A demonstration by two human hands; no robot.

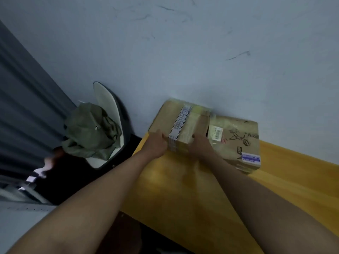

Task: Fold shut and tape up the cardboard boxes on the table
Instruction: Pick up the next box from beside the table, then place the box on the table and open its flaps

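Observation:
Two cardboard boxes stand against the wall at the far end of the yellow table (183, 189). The left box (168, 118) is folded shut, with a strip of white printed tape (180, 121) running across its top and down its near face. My left hand (157, 142) grips the near left edge of this box. My right hand (200, 145) holds its near right corner. The right box (236, 138) is closed too, with clear tape, a white label and a blue sticker, and it touches the left box.
A white chair (108, 107) with a green cloth bag (89, 132) on it stands left of the table. A dark corrugated shutter (22, 107) fills the far left. The pale wall (201, 52) rises directly behind the boxes.

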